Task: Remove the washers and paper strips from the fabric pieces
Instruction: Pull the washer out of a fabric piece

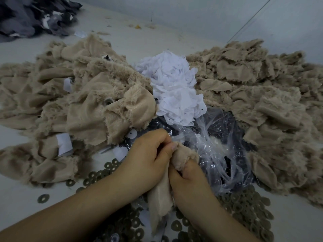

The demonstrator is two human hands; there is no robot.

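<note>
Near the middle, the left hand [148, 154] and right hand [188, 179] both curl their fingers [172, 148] around one tan, fuzzy-edged fabric piece [159, 201], bunched between them and hanging toward the near edge above scattered olive ring washers [244, 205] on the counter [19, 194].

beige fabric pieces [90, 95], white paper strips [174, 88], olive-brown washers [244, 205], grey cloth heap [35, 16]
</note>
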